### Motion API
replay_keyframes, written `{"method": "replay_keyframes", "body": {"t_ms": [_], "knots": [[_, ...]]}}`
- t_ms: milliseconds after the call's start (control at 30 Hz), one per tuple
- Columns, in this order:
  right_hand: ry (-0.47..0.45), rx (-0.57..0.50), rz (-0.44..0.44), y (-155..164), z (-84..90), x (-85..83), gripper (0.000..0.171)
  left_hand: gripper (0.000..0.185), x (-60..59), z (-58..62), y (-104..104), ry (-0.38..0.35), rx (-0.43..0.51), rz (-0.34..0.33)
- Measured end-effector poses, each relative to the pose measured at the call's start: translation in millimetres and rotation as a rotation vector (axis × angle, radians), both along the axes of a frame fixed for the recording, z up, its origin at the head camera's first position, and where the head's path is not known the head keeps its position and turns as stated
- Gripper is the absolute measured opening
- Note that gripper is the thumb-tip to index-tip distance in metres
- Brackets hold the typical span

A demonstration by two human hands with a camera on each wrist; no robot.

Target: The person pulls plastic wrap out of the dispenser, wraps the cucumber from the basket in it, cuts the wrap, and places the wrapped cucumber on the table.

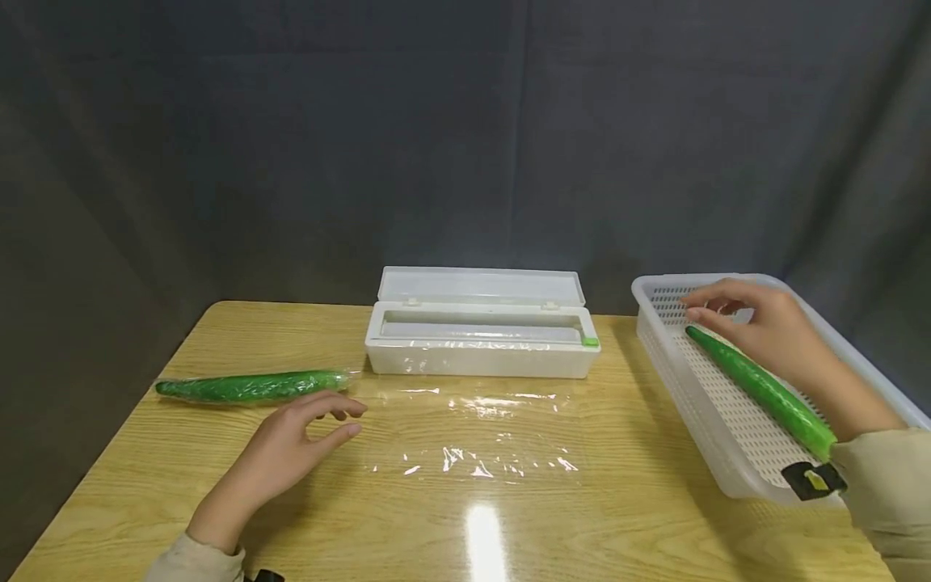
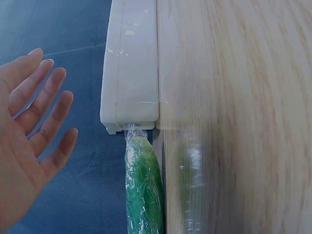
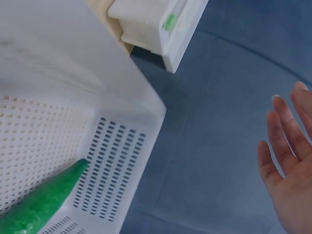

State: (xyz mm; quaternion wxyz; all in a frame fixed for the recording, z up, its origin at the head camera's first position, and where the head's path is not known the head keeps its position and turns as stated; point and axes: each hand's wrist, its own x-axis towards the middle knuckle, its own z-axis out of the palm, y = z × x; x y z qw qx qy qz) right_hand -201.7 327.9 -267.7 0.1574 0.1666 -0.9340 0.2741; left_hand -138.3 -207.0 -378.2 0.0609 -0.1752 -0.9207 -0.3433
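In the head view a bare cucumber (image 1: pixel 764 391) lies in a white perforated basket (image 1: pixel 716 440) on the right. My right hand (image 1: pixel 764 323) hovers over that basket, fingers loosely bent and holding nothing. On the left side of the table lies another cucumber (image 1: pixel 250 387), wrapped in clear film; its wrapped end also shows in the left wrist view. Just in front of its right end, my left hand (image 1: pixel 294 444) is held with fingers relaxed and nothing in them. A sheet of clear plastic wrap (image 1: pixel 473 436) stretches from the white wrap dispenser (image 1: pixel 480 361) over the tabletop.
The dispenser's lid (image 1: pixel 480 285) stands raised at the back, and a small green slider (image 1: pixel 590 342) sits at its right end. Dark curtains (image 1: pixel 465 137) hang behind the wooden table (image 1: pixel 407 525). The basket's raised walls border the bare cucumber.
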Motion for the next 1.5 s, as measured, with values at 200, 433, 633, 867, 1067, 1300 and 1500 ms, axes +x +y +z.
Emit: {"method": "replay_keyframes", "body": {"t_ms": [200, 433, 633, 867, 1067, 1300, 1500], "knots": [[-0.119, -0.001, -0.082, 15.2, 5.1, -20.3, 0.028, 0.021, -0.8, -0.1, -2.2, 0.006, -0.005, 0.006], [-0.198, -0.029, -0.157, 35.3, -1.0, -40.8, 0.048, 0.022, -1.8, 1.3, -2.4, -0.01, -0.009, 0.013], [-0.275, -0.09, -0.208, 52.0, -14.3, -53.8, 0.062, 0.021, -2.8, 0.7, -3.5, 0.001, -0.014, 0.014], [-0.311, -0.116, -0.248, 74.6, -36.6, -58.9, 0.063, 0.021, -1.8, -2.7, -4.7, -0.001, -0.013, 0.007], [-0.346, -0.136, -0.294, 97.5, -58.4, -57.8, 0.06, 0.022, -0.8, -2.3, -3.2, -0.007, -0.017, 0.007], [-0.421, -0.183, -0.346, 114.8, -81.8, -56.0, 0.068, 0.021, 0.2, -3.0, -3.2, -0.013, -0.017, 0.01], [-0.47, -0.212, -0.372, 127.5, -93.0, -56.7, 0.075, 0.021, -0.3, -3.6, -3.6, -0.015, -0.018, 0.009]]}}
